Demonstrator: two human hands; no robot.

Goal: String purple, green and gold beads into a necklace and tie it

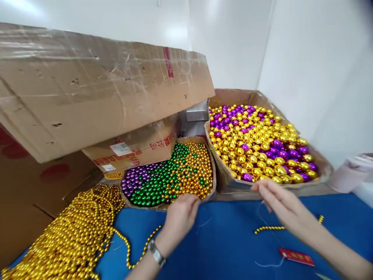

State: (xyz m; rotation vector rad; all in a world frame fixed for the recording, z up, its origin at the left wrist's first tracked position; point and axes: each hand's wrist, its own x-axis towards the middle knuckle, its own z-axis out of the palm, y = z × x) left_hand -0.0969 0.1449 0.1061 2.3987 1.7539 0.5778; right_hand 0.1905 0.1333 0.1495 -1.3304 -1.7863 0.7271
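My left hand [181, 216], with a wristwatch [155, 253] on the wrist, reaches to the front rim of a box of small green, gold and purple beads [171, 175]; its fingertips are hidden behind the hand. My right hand [279, 204] is held above the blue table cover [227, 237] with its fingers pinched on a thin thread [259, 217] that hangs down. A short string of gold beads [269, 228] lies on the cover just below that hand.
A bigger cardboard box of large gold and purple balls [259, 144] stands at the back right. A heap of strung gold beads [72, 237] covers the front left. Large cardboard flaps [87, 89] overhang the left. A red tag [296, 256] lies front right.
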